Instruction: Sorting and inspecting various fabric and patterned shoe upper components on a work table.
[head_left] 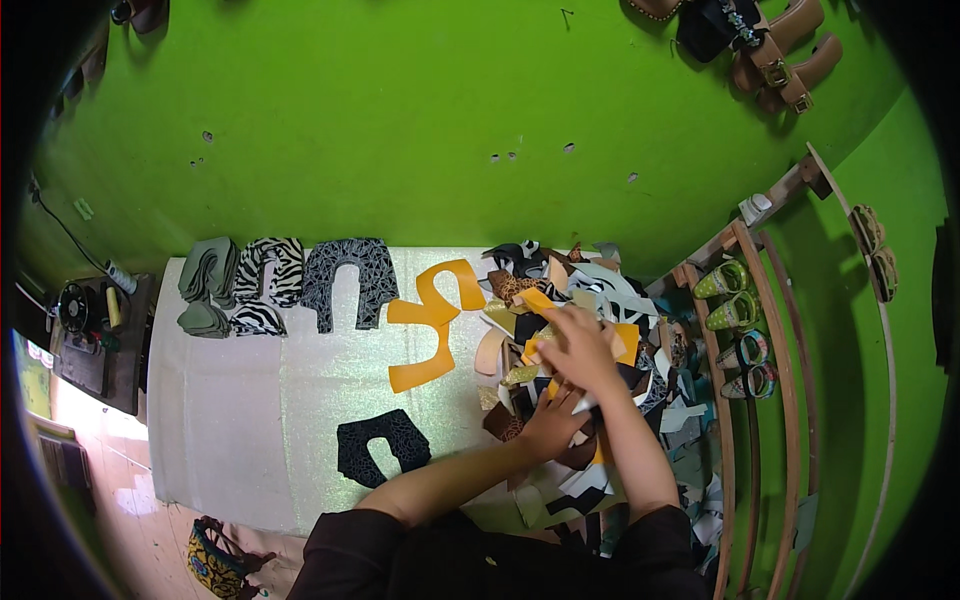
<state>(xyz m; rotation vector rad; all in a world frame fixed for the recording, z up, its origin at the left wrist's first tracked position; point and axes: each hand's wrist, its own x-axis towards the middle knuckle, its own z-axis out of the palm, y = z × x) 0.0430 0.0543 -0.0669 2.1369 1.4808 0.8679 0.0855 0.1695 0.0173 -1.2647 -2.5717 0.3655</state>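
Note:
My right hand reaches over a heap of scraps, its fingers closed at an orange scrap piece. My left hand lies just nearer on the same heap, fingers stretched over the scraps and nothing plainly held. The heap mixes orange, black, white, brown, leopard-print and patterned sheet pieces. To its left, two orange arch-shaped cutouts touch each other on the pale table. A dark patterned arch cutout lies alone near the front, close to my left forearm.
Along the table's back left stand stacks of green cutouts, zebra-print cutouts and grey-black patterned cutouts. A wooden rack with sandals rises at right. A dark machine stand is at left, a colourful bag below.

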